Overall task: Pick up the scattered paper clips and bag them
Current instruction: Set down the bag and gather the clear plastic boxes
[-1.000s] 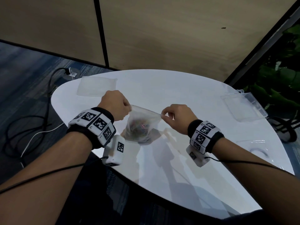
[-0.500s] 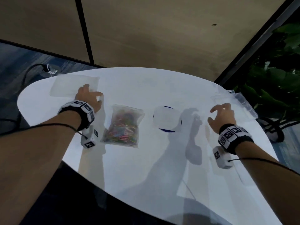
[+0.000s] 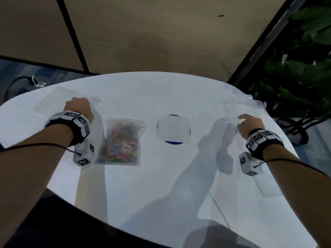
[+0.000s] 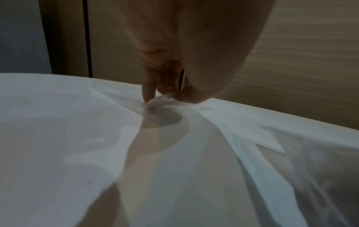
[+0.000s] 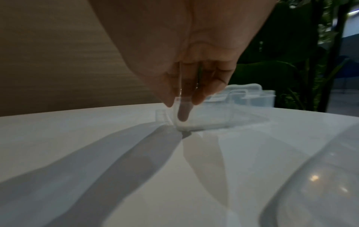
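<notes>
Lengthways, the filled bag [image 3: 121, 140] points away; left hand [image 3: 79, 108] pinches an empty bag [image 4: 165, 101].

We see a glossy white surface [image 3: 161, 176]. On it the clear bag [image 3: 123, 140] shows a jumble of paper clips [image 3: 120, 149] in pink, green, blue and yellow. A clear lid [image 3: 172, 128] lies over a dark blue disc [image 3: 172, 142]. Our wristbands [image 3: 78, 126] are black with white blocks bearing black-and-white square codes. The wall [image 3: 161, 33] is tan with black seams, the plant [image 3: 304, 68] dark green.
</notes>
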`<state>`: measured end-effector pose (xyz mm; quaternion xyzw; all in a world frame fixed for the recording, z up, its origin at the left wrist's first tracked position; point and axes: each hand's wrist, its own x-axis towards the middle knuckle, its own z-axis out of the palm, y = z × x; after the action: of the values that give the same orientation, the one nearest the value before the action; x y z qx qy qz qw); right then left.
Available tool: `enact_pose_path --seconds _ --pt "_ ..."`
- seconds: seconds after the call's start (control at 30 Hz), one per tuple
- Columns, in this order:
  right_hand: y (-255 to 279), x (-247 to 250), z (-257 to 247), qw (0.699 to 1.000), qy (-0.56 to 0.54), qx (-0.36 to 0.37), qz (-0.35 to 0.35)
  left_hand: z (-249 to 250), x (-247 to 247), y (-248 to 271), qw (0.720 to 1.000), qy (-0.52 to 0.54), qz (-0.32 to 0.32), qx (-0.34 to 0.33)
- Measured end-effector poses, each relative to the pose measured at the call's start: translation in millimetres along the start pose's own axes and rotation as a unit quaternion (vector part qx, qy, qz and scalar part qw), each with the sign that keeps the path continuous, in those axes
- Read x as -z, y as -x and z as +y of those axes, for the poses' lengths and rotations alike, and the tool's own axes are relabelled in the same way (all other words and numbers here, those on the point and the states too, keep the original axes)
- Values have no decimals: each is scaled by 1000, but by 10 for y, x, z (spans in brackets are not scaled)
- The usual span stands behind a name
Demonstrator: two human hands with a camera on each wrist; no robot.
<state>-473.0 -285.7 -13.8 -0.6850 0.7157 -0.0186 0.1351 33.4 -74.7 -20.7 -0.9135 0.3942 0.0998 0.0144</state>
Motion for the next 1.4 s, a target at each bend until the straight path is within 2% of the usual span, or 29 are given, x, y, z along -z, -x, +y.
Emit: enact_pose_path --seconds 0.1,0.17,0.27,0.43,0.53,0.63,0.7,0.77,0.87,0.93,1.0,1.07,1.2,1.27,1.33,1.4 --pt "225 16 -300 999 -17 38 -30 36 145 128 998 26 -5 61" --pt "451 -21 -497 995 -24 64 -71 34 266 268 995 66 39 69" --pt "908 -111 -766 983 -39 105 -148 67 492 501 984 121 127 41" --pt "1726 -194 -1058 943 -11 224 -244 562 936 1092 960 247 128 -47" --pt "2038 -91 -1052 919 -119 251 -279 979 992 1619 954 246 118 -123" --pt "2051 132 -809 910 -235 244 -237 1361 796 2001 939 209 89 -259" --pt "1909 301 -511 928 -229 225 -191 1577 612 2146 926 184 58 -325" --pt "1695 437 -102 961 -144 197 -131 1746 436 2217 924 131 22 -359" --pt "1360 435 610 992 -5 88 -89 1899 247 2231 913 53 -10 -403" --pt "1246 340 1030 991 65 -37 -107 1942 140 2189 898 38 -49 -436" --pt "1195 221 1346 978 75 -147 -125 1969 51 2124 889 30 -102 -445" --pt "1153 106 1529 968 51 -207 -132 2012 -25 2055 890 23 -144 -432" --pt "1070 31 1545 973 15 -183 -138 2203 -154 1920 902 17 -189 -388" --pt "1041 12 1526 976 22 -181 -119 2278 -205 1832 912 43 -160 -375" --pt "1026 -29 1520 974 38 -200 -101 2316 -244 1749 917 80 -103 -378" --pt "1032 16 1475 973 33 -209 -88 2321 -308 1680 917 57 -68 -388"
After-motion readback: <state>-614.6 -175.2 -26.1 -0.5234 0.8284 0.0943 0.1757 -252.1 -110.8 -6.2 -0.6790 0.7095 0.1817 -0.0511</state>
